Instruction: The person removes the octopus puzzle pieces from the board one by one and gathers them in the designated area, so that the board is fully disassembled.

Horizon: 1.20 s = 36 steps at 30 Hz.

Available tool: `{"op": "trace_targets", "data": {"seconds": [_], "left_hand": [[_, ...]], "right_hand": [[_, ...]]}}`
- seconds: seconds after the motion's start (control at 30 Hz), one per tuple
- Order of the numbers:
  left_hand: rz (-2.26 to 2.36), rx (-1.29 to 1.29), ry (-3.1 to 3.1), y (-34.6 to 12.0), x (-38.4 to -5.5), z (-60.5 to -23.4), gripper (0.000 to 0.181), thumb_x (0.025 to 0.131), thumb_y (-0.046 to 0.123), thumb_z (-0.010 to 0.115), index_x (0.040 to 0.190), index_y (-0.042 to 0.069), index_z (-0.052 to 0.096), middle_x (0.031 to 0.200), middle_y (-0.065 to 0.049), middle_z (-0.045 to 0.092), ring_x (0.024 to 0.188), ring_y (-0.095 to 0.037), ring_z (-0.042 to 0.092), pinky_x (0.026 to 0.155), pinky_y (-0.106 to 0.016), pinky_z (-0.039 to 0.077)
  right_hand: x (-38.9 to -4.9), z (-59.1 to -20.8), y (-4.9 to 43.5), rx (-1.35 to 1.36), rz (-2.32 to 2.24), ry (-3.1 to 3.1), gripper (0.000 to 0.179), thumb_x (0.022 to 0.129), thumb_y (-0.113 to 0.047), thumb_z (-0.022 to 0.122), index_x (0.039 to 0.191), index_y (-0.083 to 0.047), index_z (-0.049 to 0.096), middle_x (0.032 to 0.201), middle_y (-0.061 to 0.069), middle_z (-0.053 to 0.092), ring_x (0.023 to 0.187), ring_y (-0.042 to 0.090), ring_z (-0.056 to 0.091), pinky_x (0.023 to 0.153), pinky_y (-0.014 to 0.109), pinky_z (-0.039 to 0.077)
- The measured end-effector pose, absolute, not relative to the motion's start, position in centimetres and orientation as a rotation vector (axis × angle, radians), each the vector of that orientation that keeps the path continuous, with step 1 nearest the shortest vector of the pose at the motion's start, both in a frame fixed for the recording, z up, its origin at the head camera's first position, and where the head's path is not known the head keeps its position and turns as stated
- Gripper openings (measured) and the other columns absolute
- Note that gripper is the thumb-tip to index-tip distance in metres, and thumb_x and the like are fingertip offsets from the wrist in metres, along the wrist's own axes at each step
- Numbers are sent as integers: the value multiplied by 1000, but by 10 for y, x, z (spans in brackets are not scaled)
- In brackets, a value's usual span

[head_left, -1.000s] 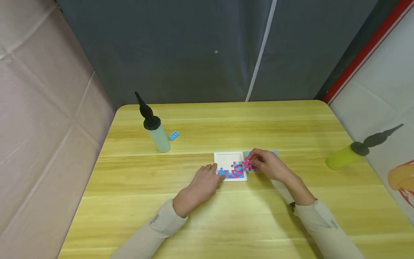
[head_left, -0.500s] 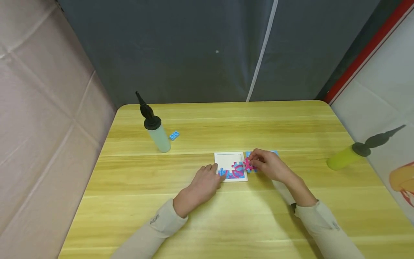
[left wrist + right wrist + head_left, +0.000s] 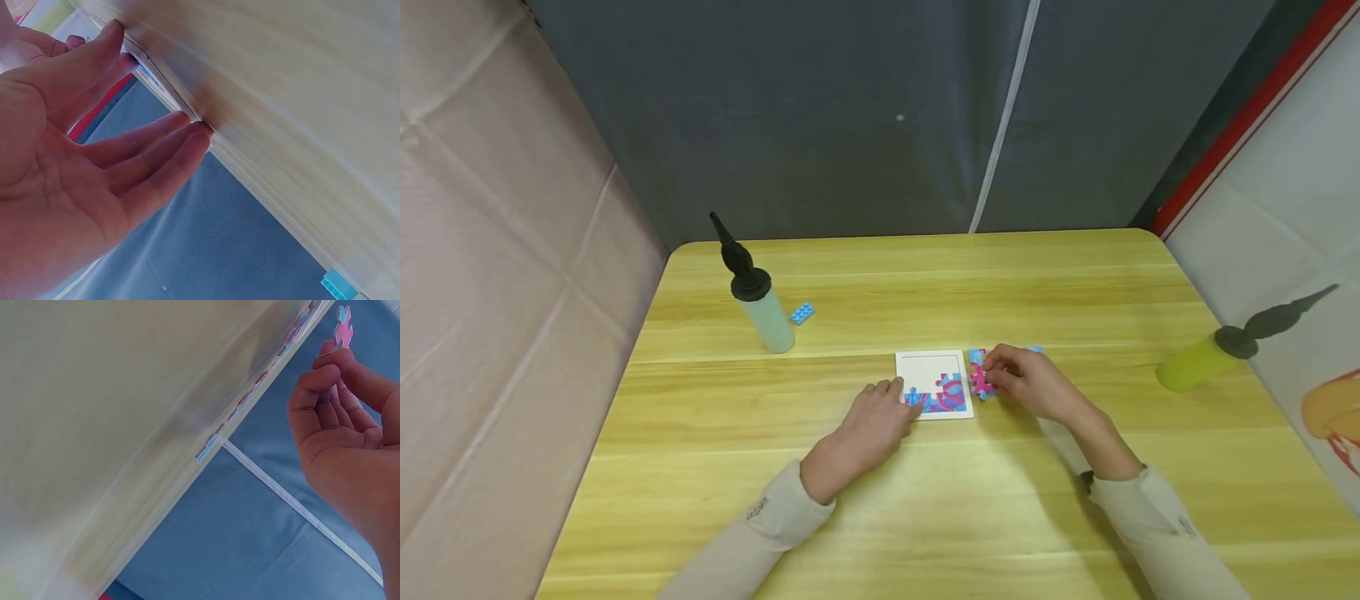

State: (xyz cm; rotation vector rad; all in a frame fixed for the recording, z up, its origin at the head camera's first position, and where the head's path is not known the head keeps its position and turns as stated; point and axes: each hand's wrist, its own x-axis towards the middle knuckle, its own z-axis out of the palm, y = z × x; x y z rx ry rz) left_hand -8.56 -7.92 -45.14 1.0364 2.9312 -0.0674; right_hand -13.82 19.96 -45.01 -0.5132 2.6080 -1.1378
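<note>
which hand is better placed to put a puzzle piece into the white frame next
Probably the right hand: it pinches a pink-and-blue puzzle piece just right of the white frame. The left hand touches the frame's left side with no piece in it, so seems better suited to steadying.

Pink and blue puzzle piece

Comes to two hands, two sleeves, two bottles, one toy brick, one puzzle frame, one table, one held puzzle piece and several other puzzle pieces, partly hidden and too small to count exactly.
</note>
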Motion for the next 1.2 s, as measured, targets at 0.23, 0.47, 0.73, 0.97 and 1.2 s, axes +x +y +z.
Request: {"op": "trace_targets", "data": {"seconds": [0.23, 0.47, 0.73, 0.97, 1.2], "left_hand": [[-62, 1041, 2937, -79, -86, -452, 24, 97, 28, 72, 120, 22, 77, 125, -19, 69, 102, -28, 68, 85, -39, 58], [-55, 1036, 2936, -79, -87, -453, 25, 97, 27, 72, 121, 22, 77, 125, -19, 69, 103, -29, 68, 86, -40, 58], [-34, 1036, 2933, -80, -86, -452, 26, 97, 27, 73, 122, 21, 77, 126, -20, 68, 101, -29, 68, 86, -40, 59], [-38, 1040, 2935, -80, -88, -452, 27, 96, 27, 73, 123, 21, 77, 125, -20, 68, 100, -29, 68, 86, -40, 59], [-43, 1042, 2936, -79, -86, -452, 29, 96, 28, 73, 124, 22, 75, 126, -20, 68, 101, -29, 68, 86, -40, 59]], "right_hand": [[-137, -450, 205, -501, -1113, 2640, 11, 101, 1, 59, 104, -4, 68, 94, 9, 72, 82, 19, 66, 67, 22, 52], [-136, -451, 209, -500, -1094, 2664, 10, 100, 2, 60, 104, -3, 67, 92, 9, 70, 78, 19, 61, 64, 22, 50], [-134, -450, 214, -472, -1117, 2655, 11, 102, 2, 57, 105, -3, 67, 94, 11, 72, 76, 21, 61, 62, 22, 49], [-134, -451, 219, -429, -1099, 2662, 10, 103, -2, 58, 107, -4, 67, 92, 11, 70, 74, 18, 57, 62, 23, 48], [-135, -454, 225, -405, -1074, 2675, 11, 103, -4, 57, 106, -5, 68, 91, 9, 71, 75, 18, 59, 63, 23, 49]]}}
